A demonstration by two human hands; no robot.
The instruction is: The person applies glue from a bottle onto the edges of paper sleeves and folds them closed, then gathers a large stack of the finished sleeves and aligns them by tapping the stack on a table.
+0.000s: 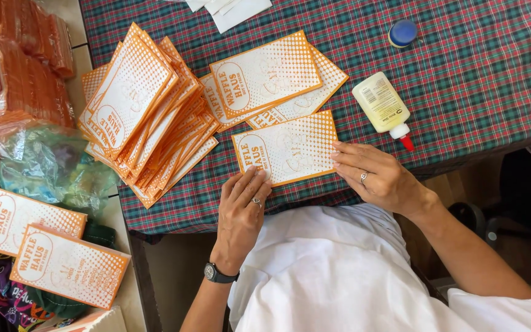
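My left hand [244,206] lies flat, fingers spread, pressing the lower left corner of an orange-and-white paper bag [287,147] that sits near the table's front edge on the plaid tablecloth [474,80]. My right hand [376,175] rests open against the bag's right edge, fingertips on the paper, gripping nothing. To the left a fanned stack of the same bags [145,110] crowds in, just beside mine (two more lie overlapped behind it). A glue bottle [383,107] lies near my right hand, its blue cap [403,32] well apart; bare cloth opens to the right.
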